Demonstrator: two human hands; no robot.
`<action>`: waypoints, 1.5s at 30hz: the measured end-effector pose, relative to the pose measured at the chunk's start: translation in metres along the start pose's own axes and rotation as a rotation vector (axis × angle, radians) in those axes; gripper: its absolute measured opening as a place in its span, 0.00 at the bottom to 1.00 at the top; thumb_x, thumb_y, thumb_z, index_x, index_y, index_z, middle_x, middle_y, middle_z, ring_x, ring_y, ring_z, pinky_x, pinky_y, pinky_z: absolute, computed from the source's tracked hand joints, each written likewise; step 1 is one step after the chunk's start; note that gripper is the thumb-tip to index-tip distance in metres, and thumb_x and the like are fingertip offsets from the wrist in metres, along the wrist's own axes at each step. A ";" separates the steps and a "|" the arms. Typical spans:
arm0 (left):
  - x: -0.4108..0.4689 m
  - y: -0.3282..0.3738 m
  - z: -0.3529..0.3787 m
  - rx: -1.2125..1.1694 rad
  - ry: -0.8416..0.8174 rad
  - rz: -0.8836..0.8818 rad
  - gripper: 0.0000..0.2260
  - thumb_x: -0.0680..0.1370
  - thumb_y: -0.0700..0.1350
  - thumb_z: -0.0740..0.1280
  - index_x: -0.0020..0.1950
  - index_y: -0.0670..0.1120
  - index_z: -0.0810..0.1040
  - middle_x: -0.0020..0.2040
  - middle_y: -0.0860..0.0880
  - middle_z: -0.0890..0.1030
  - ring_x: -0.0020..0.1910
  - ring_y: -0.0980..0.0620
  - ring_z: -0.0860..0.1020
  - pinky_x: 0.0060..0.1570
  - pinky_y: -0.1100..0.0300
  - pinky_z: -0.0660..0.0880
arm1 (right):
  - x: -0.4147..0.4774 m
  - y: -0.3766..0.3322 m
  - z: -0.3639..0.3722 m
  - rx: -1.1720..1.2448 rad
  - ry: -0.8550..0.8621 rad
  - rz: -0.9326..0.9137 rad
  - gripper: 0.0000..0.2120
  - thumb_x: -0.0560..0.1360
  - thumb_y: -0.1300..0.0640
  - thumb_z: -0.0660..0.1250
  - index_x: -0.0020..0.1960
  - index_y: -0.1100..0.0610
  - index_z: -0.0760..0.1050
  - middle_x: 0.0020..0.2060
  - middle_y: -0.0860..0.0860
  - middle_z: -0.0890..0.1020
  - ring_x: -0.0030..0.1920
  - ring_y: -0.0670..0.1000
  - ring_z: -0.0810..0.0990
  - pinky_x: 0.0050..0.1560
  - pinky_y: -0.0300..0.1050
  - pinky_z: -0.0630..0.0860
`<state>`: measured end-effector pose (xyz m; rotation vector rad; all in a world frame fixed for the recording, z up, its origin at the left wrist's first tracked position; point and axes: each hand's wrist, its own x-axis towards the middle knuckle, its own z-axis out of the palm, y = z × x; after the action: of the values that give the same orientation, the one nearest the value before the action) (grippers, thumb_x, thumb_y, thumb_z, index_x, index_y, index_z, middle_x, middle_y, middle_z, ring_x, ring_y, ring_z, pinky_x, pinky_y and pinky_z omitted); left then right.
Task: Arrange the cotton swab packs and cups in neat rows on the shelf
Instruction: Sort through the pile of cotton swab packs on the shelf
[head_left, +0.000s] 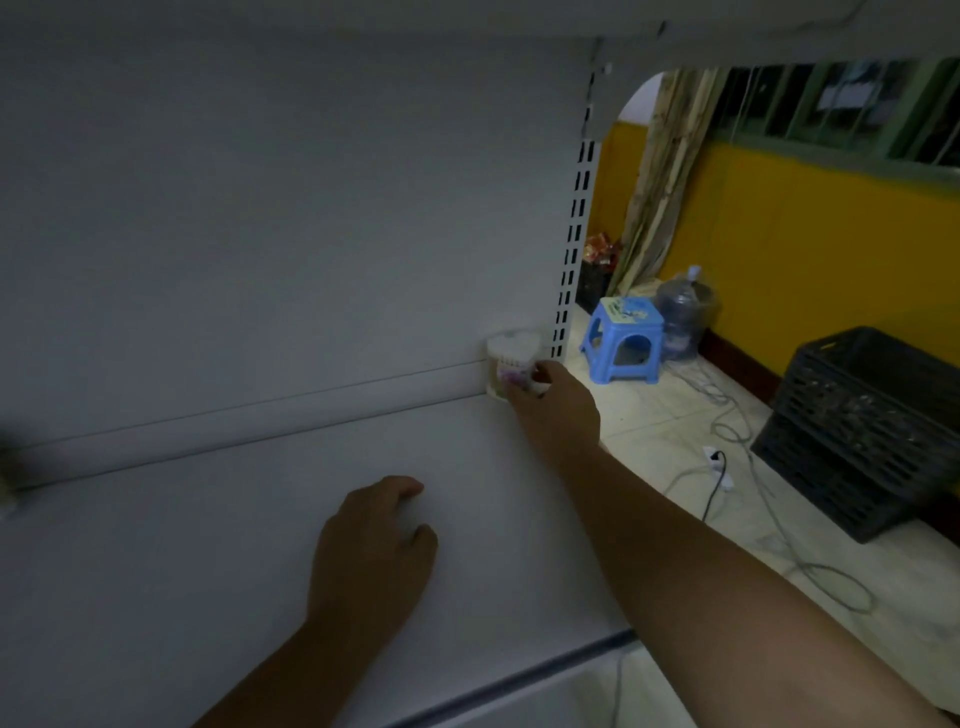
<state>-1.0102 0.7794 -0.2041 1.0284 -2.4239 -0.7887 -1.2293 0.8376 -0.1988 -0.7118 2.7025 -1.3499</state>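
Head view: a right hand (550, 410) grips a cotton swab cup (511, 364) in the back right corner of a white shelf (208, 545).
The cup stands upright at centre right of the frame, against the back panel. The left hand (371, 551), lower centre, rests loosely curled and holding nothing, well apart from the cup. Dim light. At right: tiled floor (649, 415), blue stool (623, 338), black crate (872, 431), yellow wall (805, 249).
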 end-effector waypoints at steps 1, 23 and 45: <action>0.000 -0.001 0.001 -0.003 0.001 0.006 0.17 0.72 0.44 0.69 0.60 0.54 0.75 0.57 0.52 0.75 0.55 0.49 0.75 0.59 0.57 0.69 | 0.000 -0.001 0.000 0.000 0.000 -0.001 0.18 0.74 0.42 0.66 0.57 0.53 0.74 0.51 0.50 0.81 0.52 0.52 0.79 0.48 0.43 0.71; -0.090 -0.206 -0.326 0.780 -0.298 0.140 0.30 0.80 0.61 0.51 0.78 0.50 0.49 0.79 0.50 0.46 0.77 0.51 0.42 0.74 0.52 0.42 | -0.281 -0.253 0.102 -0.689 -0.715 -0.751 0.34 0.78 0.40 0.56 0.78 0.48 0.44 0.77 0.49 0.42 0.77 0.50 0.42 0.75 0.47 0.45; -0.246 -0.467 -0.693 0.822 -0.063 -0.552 0.29 0.79 0.65 0.45 0.77 0.57 0.47 0.78 0.51 0.43 0.76 0.52 0.40 0.74 0.44 0.39 | -0.484 -0.614 0.369 -0.538 -0.764 -1.576 0.34 0.77 0.38 0.57 0.77 0.49 0.49 0.77 0.51 0.49 0.77 0.52 0.46 0.74 0.49 0.47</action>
<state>-0.2269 0.4575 -0.0003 2.0452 -2.5739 0.1022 -0.4759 0.4455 -0.0386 -2.8639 1.5218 0.0023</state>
